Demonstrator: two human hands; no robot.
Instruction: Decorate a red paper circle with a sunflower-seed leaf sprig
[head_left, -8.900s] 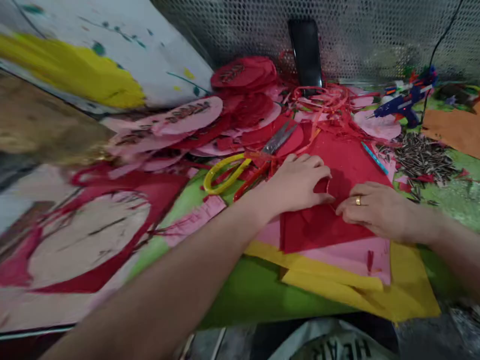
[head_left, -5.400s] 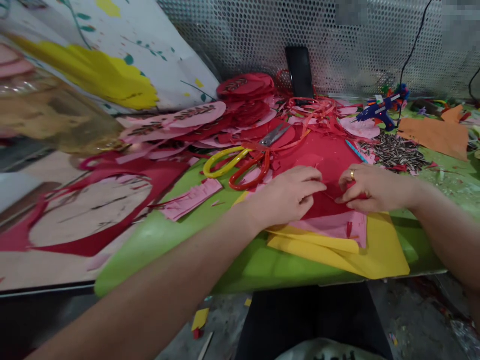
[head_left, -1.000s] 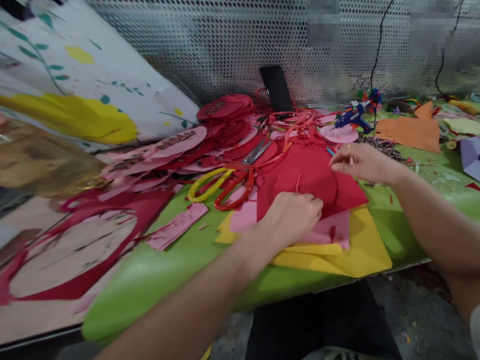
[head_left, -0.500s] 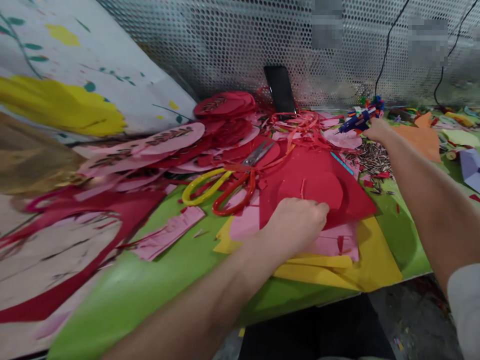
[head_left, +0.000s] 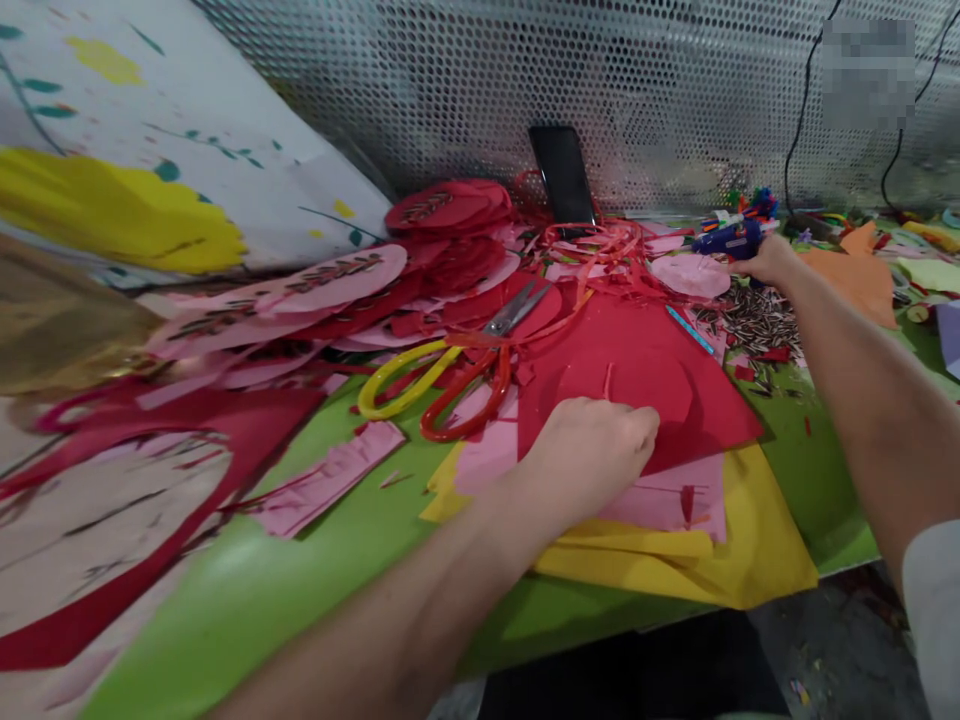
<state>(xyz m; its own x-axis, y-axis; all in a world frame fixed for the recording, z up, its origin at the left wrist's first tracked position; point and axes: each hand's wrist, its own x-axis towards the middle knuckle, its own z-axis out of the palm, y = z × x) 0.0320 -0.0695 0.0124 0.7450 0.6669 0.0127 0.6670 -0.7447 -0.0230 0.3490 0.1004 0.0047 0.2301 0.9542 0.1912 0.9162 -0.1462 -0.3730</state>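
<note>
My left hand (head_left: 596,440) is closed, its curled fingers resting on the lower edge of a red paper oval (head_left: 652,385). A thin raised line (head_left: 608,380) runs upward on the oval from my knuckles. Under it lies a larger red sheet (head_left: 720,410), over pink and yellow paper (head_left: 765,540). Farther off, my right hand (head_left: 766,264) has its fingers stretched leftward, just below and beside a blue glue gun (head_left: 727,240). Striped sunflower seeds (head_left: 757,320) are heaped under that hand. A pink paper piece (head_left: 694,275) lies left of its fingertips.
Scissors (head_left: 469,365) with yellow and orange handles lie left of the red sheet. Behind them are stacked red and pink ovals (head_left: 330,275) bearing seeds. A phone (head_left: 562,180) leans on the perforated metal panel (head_left: 465,90). A blue strip (head_left: 690,330) and orange paper (head_left: 851,285) lie rightward.
The glue gun has turned so its nozzle points less downward, and my right hand's fingers now extend below it. My left hand stays on the red oval. The view has shifted slightly.
</note>
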